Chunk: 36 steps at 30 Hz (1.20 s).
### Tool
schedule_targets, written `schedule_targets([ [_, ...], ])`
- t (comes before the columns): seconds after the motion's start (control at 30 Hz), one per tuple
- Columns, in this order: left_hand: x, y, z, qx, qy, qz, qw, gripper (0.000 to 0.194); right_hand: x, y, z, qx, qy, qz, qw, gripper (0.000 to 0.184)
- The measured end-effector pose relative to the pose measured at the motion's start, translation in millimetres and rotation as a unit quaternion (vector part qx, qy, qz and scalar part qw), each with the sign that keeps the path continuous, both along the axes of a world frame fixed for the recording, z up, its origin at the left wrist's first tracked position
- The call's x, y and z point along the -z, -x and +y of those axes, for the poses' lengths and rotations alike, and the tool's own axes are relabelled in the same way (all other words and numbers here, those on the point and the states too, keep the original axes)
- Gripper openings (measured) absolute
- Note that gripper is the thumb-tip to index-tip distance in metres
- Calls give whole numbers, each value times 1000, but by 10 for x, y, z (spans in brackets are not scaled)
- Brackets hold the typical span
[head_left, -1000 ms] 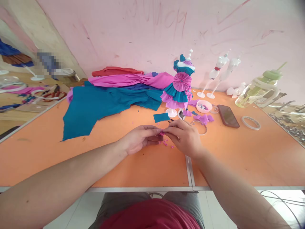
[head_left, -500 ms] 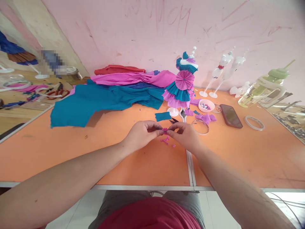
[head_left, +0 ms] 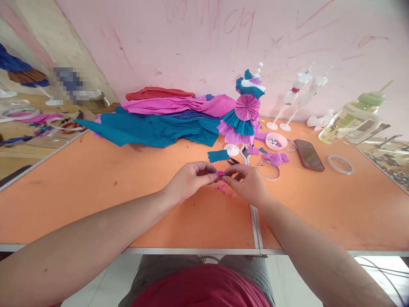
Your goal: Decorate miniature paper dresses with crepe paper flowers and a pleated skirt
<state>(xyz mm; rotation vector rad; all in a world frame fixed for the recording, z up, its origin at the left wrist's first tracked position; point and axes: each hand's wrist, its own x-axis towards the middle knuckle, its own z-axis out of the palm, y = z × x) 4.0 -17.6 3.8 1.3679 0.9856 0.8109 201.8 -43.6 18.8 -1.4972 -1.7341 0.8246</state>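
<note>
Between my two hands is a small pleated pink crepe-paper piece (head_left: pixel 220 174). My left hand (head_left: pixel 187 182) pinches its left side, thumb against fingertips. From the right, my right hand (head_left: pixel 248 182) pinches the other side. Fingertips cover part of the piece. Tiny pink paper scraps (head_left: pixel 221 187) lie on the table just below it. Beyond my fingers are a teal paper rectangle (head_left: pixel 219 155) and scissors (head_left: pixel 245 154) with dark blades and pale handles. A small dress form in a teal and pink paper dress (head_left: pixel 244 121) stands behind them, a pleated pink rosette on its front.
Teal crepe paper (head_left: pixel 159 130) and pink crepe paper (head_left: pixel 179 104) lie along the wall. To the right are a pink bowl (head_left: pixel 276 141) of scraps, a phone (head_left: pixel 309 155), tape rolls (head_left: pixel 340 164), bare dress forms (head_left: pixel 295 98) and a green-lidded bottle (head_left: pixel 354 115).
The left end of the teal crepe paper has lifted and curled back toward the wall. Both hands keep their pinch on the pink piece, which shows slightly more of its pleats.
</note>
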Motion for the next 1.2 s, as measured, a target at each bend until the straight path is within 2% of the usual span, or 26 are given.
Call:
schedule_targets([
  [0.13,-34,-10,-19,9,-9,-8,1000,39,-11,24,2,-5,8,-4,1000,20],
  [0.23,-84,-12,-20,5,-50,71,996,38,-46,11,3,-11,22,-10,1000,21],
  [0.37,-127,-1,-20,33,-124,181,975,34,-69,-43,8,-56,33,-55,996,20],
  [0.5,-119,5,-38,45,-161,226,960,29,-37,-72,10,-99,12,-106,989,17],
  [0.6,-85,15,-14,44,-130,200,970,31,-16,-73,5,-91,-48,-114,988,11],
  [0.67,-55,28,26,34,-81,159,983,35,-25,-74,-3,-66,-107,-97,987,17],
  [0.73,-23,40,67,33,-36,124,991,37,-40,-76,-14,-58,-131,-81,986,23],
  [0.8,4,42,90,40,-18,117,992,36,-40,-73,-16,-67,-75,-52,994,27],
  [0.9,41,24,90,48,-35,148,987,34,22,-51,14,-82,83,38,992,41],
  [0.97,67,20,102,40,-64,184,980,34,91,-24,52,-88,121,59,987,39],
  [1.03,94,47,157,29,-95,221,970,34,155,10,86,-81,74,3,994,31],
  [1.1,117,112,261,28,-115,243,963,32,203,38,103,-61,-24,-99,993,25],
  [1.2,133,248,441,40,-112,244,963,29,241,24,108,-90,-129,-241,958,24],
])
